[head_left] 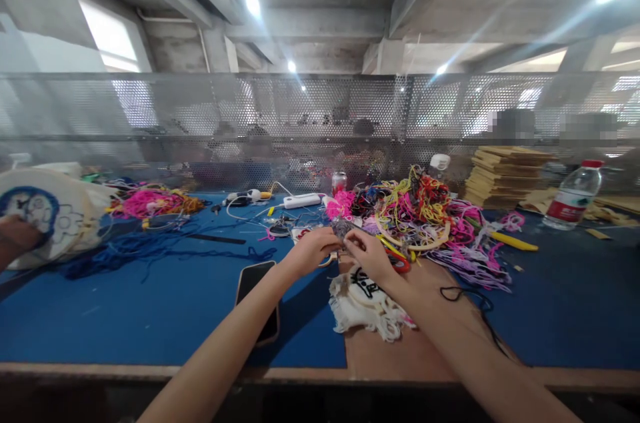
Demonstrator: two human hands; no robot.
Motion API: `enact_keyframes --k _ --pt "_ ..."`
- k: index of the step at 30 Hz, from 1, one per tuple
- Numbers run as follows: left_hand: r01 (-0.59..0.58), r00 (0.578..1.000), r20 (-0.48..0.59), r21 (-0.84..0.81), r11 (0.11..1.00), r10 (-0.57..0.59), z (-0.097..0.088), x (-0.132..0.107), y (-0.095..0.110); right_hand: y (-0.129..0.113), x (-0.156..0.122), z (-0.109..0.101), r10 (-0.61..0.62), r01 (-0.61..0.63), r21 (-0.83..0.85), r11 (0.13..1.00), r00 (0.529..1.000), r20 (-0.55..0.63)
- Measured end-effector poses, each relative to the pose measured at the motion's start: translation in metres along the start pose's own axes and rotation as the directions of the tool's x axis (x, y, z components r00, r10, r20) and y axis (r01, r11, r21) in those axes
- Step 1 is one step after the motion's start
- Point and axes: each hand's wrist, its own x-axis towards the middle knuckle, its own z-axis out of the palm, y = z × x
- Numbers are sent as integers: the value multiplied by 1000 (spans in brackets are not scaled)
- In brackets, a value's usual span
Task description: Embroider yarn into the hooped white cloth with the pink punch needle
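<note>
Well right of fingers (359, 237), red-labelled bottle (571, 201)

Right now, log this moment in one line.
left hand: close to right hand; grip: unclear; nearer body: fringed white cloth; left of cloth: phone; beyond right hand: tangled yarn

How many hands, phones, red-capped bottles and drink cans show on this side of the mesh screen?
Your left hand and right hand: 2
Another person's hand: 1
Phone: 1
Red-capped bottle: 1
Drink can: 1
Total: 6
</note>
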Motion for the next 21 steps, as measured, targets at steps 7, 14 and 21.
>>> enact_keyframes --k 7,14,21 --pt "146 988 -62 120 982 -140 -2 -1 1 -8 -3 1 -84 70 85 994 982 169" --pt "26 995 99 -73 997 -18 4 0 -2 -10 -1 -8 -131 136 -132 982 990 45" --pt "-14 995 -103 -191 981 -6 -3 2 7 -2 1 -2 -86 77 102 992 992 91"
